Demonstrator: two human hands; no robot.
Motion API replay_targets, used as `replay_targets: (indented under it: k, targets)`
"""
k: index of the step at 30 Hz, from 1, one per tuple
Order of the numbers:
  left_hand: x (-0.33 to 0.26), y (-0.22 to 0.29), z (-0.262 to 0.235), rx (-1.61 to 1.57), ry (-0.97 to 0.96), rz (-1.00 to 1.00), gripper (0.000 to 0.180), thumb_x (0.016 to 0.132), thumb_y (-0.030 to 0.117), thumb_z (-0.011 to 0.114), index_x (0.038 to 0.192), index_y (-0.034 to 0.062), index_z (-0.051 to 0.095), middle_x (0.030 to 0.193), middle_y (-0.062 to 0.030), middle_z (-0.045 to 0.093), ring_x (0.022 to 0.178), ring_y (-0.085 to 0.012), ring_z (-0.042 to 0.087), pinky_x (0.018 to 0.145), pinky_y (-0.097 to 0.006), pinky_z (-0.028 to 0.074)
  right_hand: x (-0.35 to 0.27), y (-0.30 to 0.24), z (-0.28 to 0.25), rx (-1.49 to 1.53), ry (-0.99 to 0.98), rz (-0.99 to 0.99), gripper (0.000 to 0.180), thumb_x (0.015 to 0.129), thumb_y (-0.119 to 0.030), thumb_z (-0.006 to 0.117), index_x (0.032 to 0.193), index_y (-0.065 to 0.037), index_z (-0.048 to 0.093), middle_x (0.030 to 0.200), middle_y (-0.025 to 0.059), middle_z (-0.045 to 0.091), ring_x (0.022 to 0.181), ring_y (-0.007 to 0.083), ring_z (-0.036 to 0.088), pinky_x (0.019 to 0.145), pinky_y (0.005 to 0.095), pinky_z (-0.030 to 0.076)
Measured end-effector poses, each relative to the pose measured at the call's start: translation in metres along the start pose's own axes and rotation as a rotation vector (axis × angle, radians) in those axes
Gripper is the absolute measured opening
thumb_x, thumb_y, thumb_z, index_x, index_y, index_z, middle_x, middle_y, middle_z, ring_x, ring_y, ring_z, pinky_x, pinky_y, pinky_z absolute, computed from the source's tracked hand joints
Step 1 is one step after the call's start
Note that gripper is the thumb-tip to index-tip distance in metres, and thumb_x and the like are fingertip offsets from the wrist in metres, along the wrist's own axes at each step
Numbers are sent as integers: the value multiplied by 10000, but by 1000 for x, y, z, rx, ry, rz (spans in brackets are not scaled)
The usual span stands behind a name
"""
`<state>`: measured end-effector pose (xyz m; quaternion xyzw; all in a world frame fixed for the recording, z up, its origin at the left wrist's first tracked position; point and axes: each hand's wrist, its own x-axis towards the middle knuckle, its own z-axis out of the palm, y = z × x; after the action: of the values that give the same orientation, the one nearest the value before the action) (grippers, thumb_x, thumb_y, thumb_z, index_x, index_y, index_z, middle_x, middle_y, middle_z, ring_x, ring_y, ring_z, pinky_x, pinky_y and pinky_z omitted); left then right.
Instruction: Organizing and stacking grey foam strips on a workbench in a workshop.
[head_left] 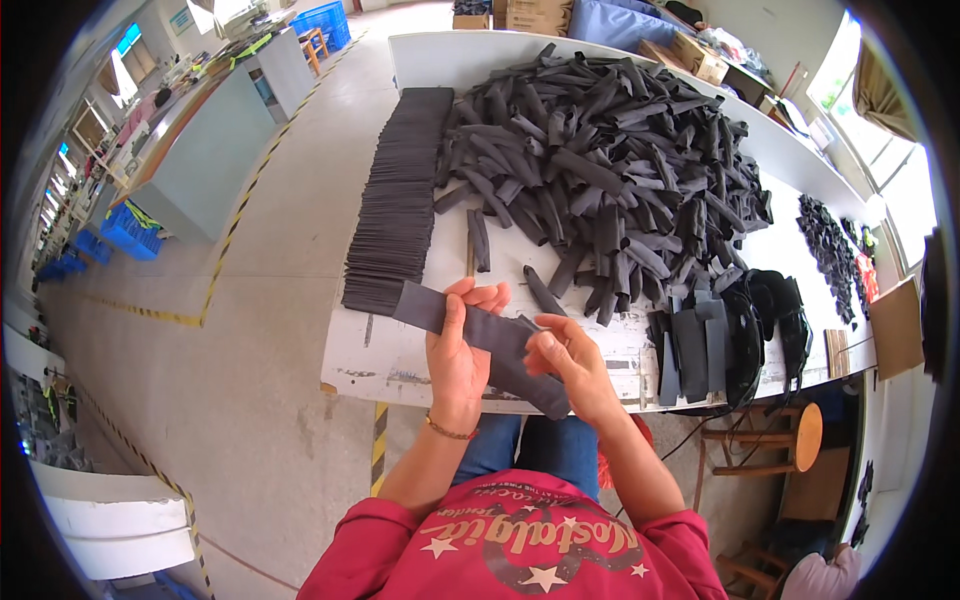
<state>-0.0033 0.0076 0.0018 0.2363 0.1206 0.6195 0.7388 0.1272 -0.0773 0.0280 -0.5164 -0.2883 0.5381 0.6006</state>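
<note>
My left hand (458, 350) and my right hand (570, 362) hold one flat dark grey fabric strip (492, 338) between them, just above the near edge of the white table (385, 360). The strip runs from upper left to lower right. My left thumb presses on its middle; my right fingers pinch it near the lower end. Right behind the strip lies a long overlapped row of flat dark strips (398, 190). A big heap of curled dark fabric pieces (610, 160) fills the middle of the table.
A short stack of upright flat pieces (692, 350) and black bundled items (770, 320) sit to the right. A small dark pile (828, 250) lies at the far right. A wooden stool (775, 440) stands under the table's right end. Blue crates (130, 232) stand by another bench on the left.
</note>
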Motion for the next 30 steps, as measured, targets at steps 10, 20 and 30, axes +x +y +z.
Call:
replay_targets:
  k: [10,20,30]
  targets:
    - [-15,-6,-24,86,240,-254,456,912,403,662,1187,72,510,1018,-42,625,1005,-209,604,909,-394,504,8,15,-1,-917,256,-1180,292,664,40,768,932,-45,690,860,68,626,783,240,601,663,323,483]
    - [-15,0,-16,284,364,-230,134,890,124,704,864,28,615,771,-46,629,643,-169,640,638,-328,589,1,22,-24,-594,158,-665,450,737,-175,822,1119,-9,651,1051,98,620,913,195,581,782,293,493]
    - [-4,-1,-35,468,231,-240,171,892,153,696,938,-7,659,798,-51,663,704,-134,648,627,-260,538,-5,17,-55,-98,225,-63,142,888,-55,666,992,30,621,828,55,632,636,113,592,588,248,498]
